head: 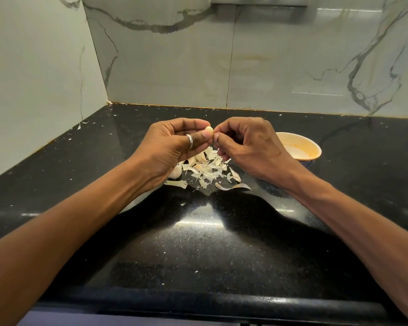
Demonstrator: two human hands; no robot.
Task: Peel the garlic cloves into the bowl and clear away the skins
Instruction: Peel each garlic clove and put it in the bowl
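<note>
The left hand (172, 147) is pinching a garlic clove (209, 130) between thumb and forefinger above the black table (198, 243); the right hand (247, 147) is nipping the clove's end with curled fingers (223, 128). Skins (209, 171) and unpeeled cloves (176, 172) are lying heaped beneath both hands; the bowl (302, 143) is sitting behind the right wrist

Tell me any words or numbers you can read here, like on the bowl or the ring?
No words or numbers can be read anywhere.
The bowl: plain inside, no label showing.
The ring on the left hand: tiny pattern, too small to read as letters.
The garlic clove, pinched between left hand and right hand: no writing.
The wall tiles: only grey veins.
</note>
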